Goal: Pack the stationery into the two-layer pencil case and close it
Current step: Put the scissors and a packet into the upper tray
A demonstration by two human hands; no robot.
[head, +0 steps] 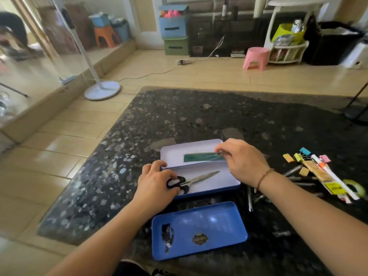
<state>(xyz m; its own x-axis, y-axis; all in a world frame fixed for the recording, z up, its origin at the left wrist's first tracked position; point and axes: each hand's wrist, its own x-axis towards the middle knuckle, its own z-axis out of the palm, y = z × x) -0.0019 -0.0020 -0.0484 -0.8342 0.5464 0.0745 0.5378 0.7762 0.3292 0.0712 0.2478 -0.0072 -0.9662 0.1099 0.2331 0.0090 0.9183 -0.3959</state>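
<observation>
Your right hand (242, 162) pinches the ruler (203, 157) at its right end, long axis left-right over the open case (229, 181). Left hand (157, 184) grips the scissors (191, 181) inside, w/ pens (298, 177) nearer your right.

Scissors (196, 179) lie in the open pencil case (229, 181), its loose tray (199, 230) nearer, binder clips (298, 157) to the right.

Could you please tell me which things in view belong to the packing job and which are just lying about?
Part of the job:
pencil case
scissors
green ruler
blue tray
pens
binder clips
tape roll

Just lying about:
pink stool
orange stool
fan stand
storage boxes
</observation>
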